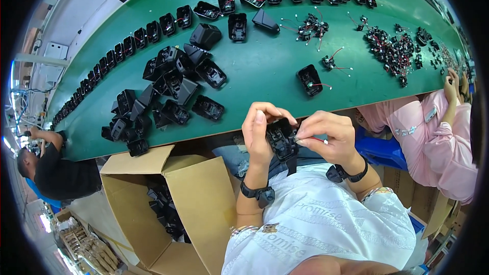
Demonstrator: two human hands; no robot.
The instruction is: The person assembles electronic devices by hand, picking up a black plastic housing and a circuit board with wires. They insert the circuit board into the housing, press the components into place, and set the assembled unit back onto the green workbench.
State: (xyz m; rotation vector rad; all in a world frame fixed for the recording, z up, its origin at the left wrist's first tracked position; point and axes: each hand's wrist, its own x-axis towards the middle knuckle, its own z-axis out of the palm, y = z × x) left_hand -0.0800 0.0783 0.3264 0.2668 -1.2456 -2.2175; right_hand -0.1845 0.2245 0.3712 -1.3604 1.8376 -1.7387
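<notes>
Centrally, the green table [270, 71] offers open surface between piled housings [173, 84] and wired assemblies [389, 51]. Off its near edge, the left hand [259, 131], fingers curled, holds a black housing [280, 142]; the right hand [328, 131] pinches a red-wired part [326, 142].

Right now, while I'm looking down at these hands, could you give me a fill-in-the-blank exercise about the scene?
1. The left hand holds a housing coloured ____.
2. The long tabletop is ____.
3. The open cardboard box stands on the wearer's ____ side.
4. The person in pink is to the wearer's ____.

Missing words: black; green; left; right.
</notes>
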